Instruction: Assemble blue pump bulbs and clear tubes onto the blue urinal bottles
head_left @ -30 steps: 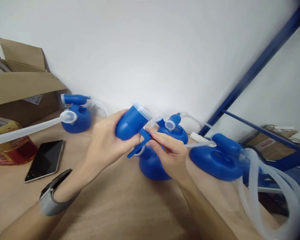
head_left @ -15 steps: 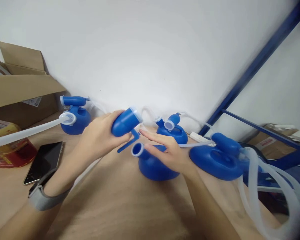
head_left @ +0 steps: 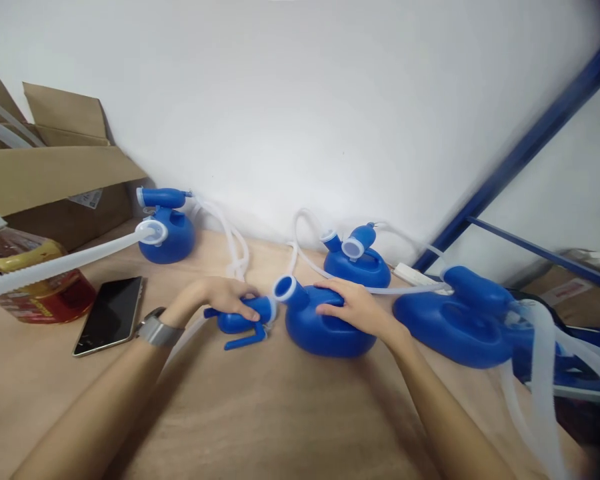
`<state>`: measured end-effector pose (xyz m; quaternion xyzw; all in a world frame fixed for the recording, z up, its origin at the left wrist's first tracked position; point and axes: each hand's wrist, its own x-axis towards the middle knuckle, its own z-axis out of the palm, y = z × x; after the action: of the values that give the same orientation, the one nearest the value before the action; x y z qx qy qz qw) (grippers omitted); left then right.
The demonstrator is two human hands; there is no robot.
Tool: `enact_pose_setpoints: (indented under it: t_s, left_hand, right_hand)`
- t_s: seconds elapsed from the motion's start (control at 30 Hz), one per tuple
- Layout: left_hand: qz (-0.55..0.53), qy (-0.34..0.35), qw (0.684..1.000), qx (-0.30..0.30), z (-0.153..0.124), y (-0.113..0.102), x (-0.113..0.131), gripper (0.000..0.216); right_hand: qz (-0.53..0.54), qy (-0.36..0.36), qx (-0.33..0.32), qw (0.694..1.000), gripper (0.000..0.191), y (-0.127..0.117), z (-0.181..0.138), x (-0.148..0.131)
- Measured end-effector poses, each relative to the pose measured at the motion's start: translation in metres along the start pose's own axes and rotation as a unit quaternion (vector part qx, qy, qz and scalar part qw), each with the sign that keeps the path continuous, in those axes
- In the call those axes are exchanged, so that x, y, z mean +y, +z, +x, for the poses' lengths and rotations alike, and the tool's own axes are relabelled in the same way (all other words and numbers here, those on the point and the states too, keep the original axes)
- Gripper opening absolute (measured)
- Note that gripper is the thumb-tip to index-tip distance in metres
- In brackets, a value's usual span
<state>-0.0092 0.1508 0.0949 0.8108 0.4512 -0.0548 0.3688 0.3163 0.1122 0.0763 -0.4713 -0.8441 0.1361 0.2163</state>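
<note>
My left hand (head_left: 219, 295) lies over a small blue plastic cup piece with a side handle (head_left: 243, 325), which rests on the wooden table beside the white-rimmed spout of a round blue container (head_left: 320, 327). The fingers curl over the piece. My right hand (head_left: 356, 305) rests on top of that container, fingers laid around its handle. A grey watch sits on my left wrist.
Two more blue containers with clear hoses stand at the back left (head_left: 166, 230) and back middle (head_left: 356, 263); a larger one (head_left: 453, 323) lies at right with thick tubing. A phone (head_left: 111, 315), an oil bottle (head_left: 35, 280) and a cardboard box (head_left: 55, 173) are at left. A blue rack frame (head_left: 525, 147) rises right.
My left hand has brought the blue cup piece down from mid-air to the table next to the container's spout. My right hand moved from the piece onto the container's top.
</note>
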Motion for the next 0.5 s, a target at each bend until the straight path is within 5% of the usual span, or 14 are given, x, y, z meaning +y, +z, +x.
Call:
enact_pose_setpoints:
  t_s: [0.13, 0.23, 0.37, 0.43, 0.5]
  left_hand:
    - [-0.055, 0.046, 0.997, 0.024, 0.021, 0.006, -0.008, 0.06]
    - [-0.027, -0.014, 0.969, 0.243, 0.024, -0.003, -0.026, 0.044]
    - [-0.088, -0.05, 0.818, 0.567, 0.018, -0.019, -0.06, 0.032]
    - [-0.208, -0.029, 0.74, 0.639, 0.014, -0.026, -0.079, 0.027]
    - [-0.323, -0.011, 0.7, 0.636, 0.011, -0.03, -0.096, 0.023]
  right_hand:
    - [-0.059, -0.016, 0.068, 0.996, 0.045, 0.016, -0.007, 0.007]
    - [-0.079, -0.012, 0.072, 0.994, 0.044, 0.019, -0.008, 0.008]
    - [-0.102, 0.012, 0.054, 0.993, 0.048, 0.014, -0.009, 0.006]
    - [-0.104, 0.001, 0.024, 0.994, 0.052, 0.009, -0.01, 0.007]
    - [-0.094, -0.017, 0.0, 0.995, 0.056, 0.004, -0.012, 0.01]
